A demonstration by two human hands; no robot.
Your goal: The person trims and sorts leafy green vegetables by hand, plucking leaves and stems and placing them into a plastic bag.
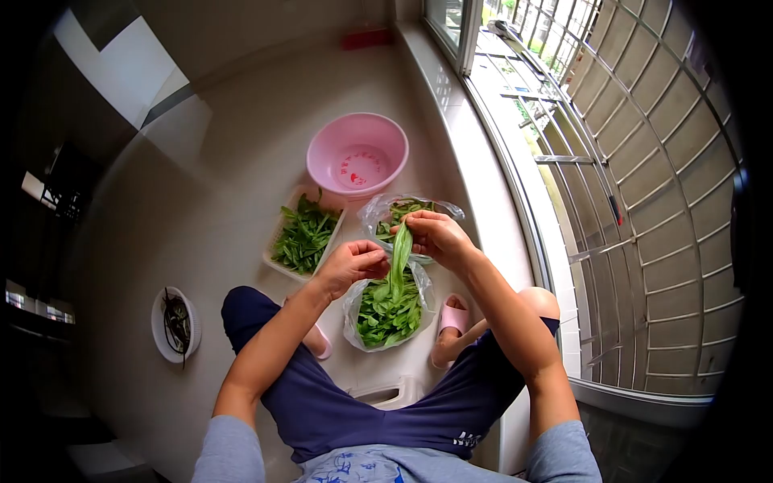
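Observation:
My right hand (436,237) pinches a green leaf vegetable (400,256) by its upper end, and its long leaves hang down. Close to the left side of those leaves is my left hand (355,266), fingers closed together; what they hold, if anything, is too small to make out. Directly below both hands, a clear plastic bag (351,326) full of leafy greens (388,315) stands open on the floor between my feet. Behind my right hand, a second plastic bag (374,211) holds more greens and stems.
A shallow basket (274,259) of picked greens (307,233) lies left of the bags. Beyond it stands a pink basin (319,165). A white bin (194,326) with dark scraps is at far left. On the right run a ledge (483,173) and window bars (636,237).

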